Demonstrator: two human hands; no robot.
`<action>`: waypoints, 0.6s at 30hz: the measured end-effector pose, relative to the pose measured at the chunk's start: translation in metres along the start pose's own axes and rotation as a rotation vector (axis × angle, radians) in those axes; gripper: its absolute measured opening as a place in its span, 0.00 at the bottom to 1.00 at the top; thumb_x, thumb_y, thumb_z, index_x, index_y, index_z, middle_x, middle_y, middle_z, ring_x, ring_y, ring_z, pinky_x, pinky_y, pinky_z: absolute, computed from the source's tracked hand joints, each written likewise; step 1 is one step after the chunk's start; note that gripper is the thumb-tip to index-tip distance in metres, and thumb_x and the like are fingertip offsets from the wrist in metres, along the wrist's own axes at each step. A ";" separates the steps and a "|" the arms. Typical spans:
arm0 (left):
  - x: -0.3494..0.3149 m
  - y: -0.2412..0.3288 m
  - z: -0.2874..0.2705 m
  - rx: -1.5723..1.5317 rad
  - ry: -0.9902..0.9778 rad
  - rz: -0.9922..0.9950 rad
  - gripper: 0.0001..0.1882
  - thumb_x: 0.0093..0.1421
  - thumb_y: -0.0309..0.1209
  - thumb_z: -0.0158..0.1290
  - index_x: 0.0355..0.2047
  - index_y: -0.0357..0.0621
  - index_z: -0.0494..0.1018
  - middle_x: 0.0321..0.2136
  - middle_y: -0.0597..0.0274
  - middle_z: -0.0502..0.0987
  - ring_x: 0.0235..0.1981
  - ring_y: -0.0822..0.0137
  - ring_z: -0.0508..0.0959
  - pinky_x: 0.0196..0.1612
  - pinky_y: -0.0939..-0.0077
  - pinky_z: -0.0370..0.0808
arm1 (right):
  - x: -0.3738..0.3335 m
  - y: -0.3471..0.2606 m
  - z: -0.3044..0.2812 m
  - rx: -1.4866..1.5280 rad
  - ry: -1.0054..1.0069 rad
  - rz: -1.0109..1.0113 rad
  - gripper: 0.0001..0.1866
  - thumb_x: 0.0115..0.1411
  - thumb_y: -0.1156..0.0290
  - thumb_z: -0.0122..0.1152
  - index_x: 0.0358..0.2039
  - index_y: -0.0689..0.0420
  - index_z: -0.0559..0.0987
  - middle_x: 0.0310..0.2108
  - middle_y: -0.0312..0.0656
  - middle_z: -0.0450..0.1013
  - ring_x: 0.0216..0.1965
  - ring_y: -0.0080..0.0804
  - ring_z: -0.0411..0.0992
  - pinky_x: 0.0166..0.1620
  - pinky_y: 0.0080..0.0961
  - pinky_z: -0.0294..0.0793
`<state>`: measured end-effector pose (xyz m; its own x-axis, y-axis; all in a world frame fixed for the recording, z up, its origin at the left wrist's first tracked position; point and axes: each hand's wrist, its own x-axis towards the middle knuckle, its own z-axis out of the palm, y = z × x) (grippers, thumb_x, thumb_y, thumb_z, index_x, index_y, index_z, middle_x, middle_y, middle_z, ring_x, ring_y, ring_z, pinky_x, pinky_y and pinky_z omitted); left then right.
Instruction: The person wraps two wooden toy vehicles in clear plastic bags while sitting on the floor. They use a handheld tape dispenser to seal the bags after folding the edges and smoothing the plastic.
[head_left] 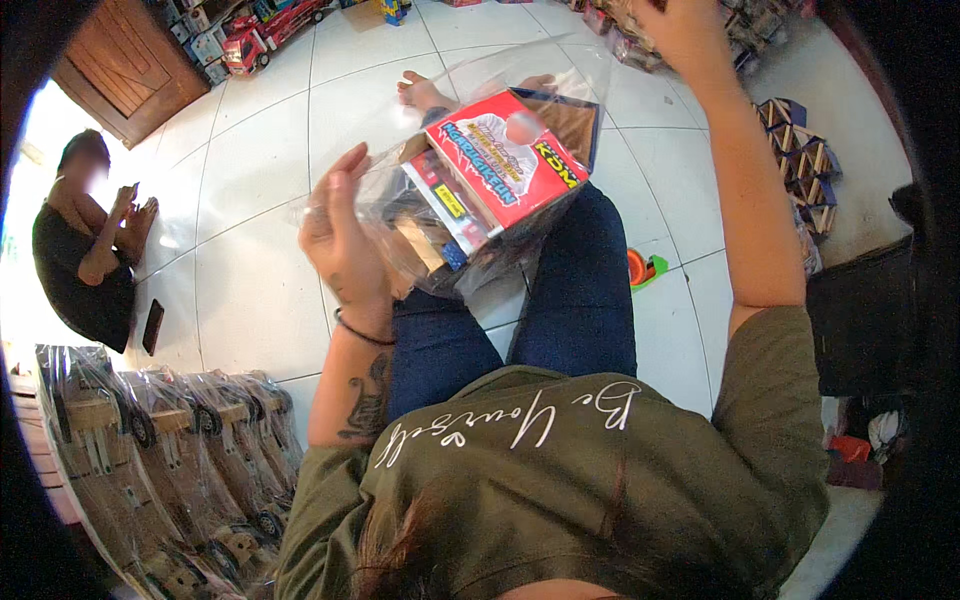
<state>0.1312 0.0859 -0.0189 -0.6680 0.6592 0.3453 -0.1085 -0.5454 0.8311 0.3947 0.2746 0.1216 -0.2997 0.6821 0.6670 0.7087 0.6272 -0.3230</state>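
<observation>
A clear plastic bag lies over my lap with boxed goods inside. A red box with white, blue and yellow print shows at its top. Beside that box is a dark-edged piece with a brown inner face, and light wooden parts show through the film near my left hand. My left hand grips the bag's left side, its fingers pointing up along the plastic. Far forward on the right, my right hand reaches toward a pile of wrapped goods. The upper edge cuts off its fingers.
A person sits at the left, near a dark phone on the tiles. Plastic-wrapped wooden toy vehicles stand at lower left. A green and orange tape dispenser lies right of my legs. Stacked packs stand farther right, a red toy truck far left.
</observation>
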 end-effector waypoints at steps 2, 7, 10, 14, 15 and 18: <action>0.006 0.012 -0.014 0.125 -0.025 0.061 0.14 0.68 0.28 0.44 0.42 0.28 0.75 0.42 0.46 0.79 0.47 0.62 0.77 0.56 0.68 0.69 | 0.010 0.005 0.004 -0.072 -0.165 -0.053 0.18 0.52 0.58 0.66 0.31 0.62 0.80 0.28 0.51 0.77 0.32 0.43 0.76 0.37 0.37 0.73; 0.018 0.019 -0.033 0.319 -0.145 0.167 0.13 0.67 0.26 0.45 0.44 0.30 0.75 0.43 0.49 0.78 0.47 0.62 0.77 0.57 0.68 0.68 | 0.024 -0.018 0.015 -0.532 -0.582 -0.148 0.19 0.48 0.61 0.65 0.39 0.60 0.79 0.37 0.53 0.76 0.39 0.45 0.76 0.43 0.40 0.75; 0.019 0.024 -0.029 0.545 0.020 0.451 0.15 0.65 0.27 0.48 0.49 0.32 0.72 0.49 0.49 0.75 0.51 0.60 0.73 0.58 0.65 0.65 | 0.025 -0.055 0.005 -0.329 -0.378 -0.183 0.25 0.46 0.62 0.65 0.45 0.60 0.77 0.44 0.53 0.74 0.44 0.46 0.74 0.46 0.38 0.73; -0.023 0.038 0.004 0.689 -0.213 0.974 0.32 0.55 0.35 0.58 0.57 0.36 0.65 0.56 0.47 0.66 0.59 0.50 0.65 0.63 0.57 0.57 | 0.020 -0.094 0.023 -0.088 -0.087 -0.913 0.22 0.47 0.62 0.67 0.42 0.59 0.78 0.42 0.51 0.74 0.42 0.46 0.74 0.43 0.35 0.74; -0.041 0.036 0.017 0.706 -0.559 1.032 0.36 0.52 0.40 0.60 0.58 0.34 0.64 0.58 0.44 0.64 0.60 0.48 0.63 0.64 0.56 0.56 | 0.017 -0.098 0.039 -0.097 -0.100 -1.090 0.22 0.47 0.62 0.67 0.42 0.58 0.78 0.42 0.51 0.74 0.42 0.46 0.74 0.43 0.34 0.73; -0.078 0.016 0.056 1.142 -1.022 0.812 0.42 0.50 0.47 0.60 0.59 0.31 0.62 0.61 0.40 0.61 0.62 0.43 0.61 0.65 0.55 0.54 | 0.020 -0.095 0.069 -0.398 -0.785 -0.855 0.22 0.47 0.62 0.69 0.43 0.56 0.79 0.43 0.52 0.73 0.45 0.46 0.72 0.46 0.33 0.72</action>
<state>0.2225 0.0550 -0.0078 0.4627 0.7057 0.5365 0.8258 -0.5632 0.0286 0.2776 0.2551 0.1194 -0.9699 0.2344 -0.0659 0.1992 0.9194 0.3393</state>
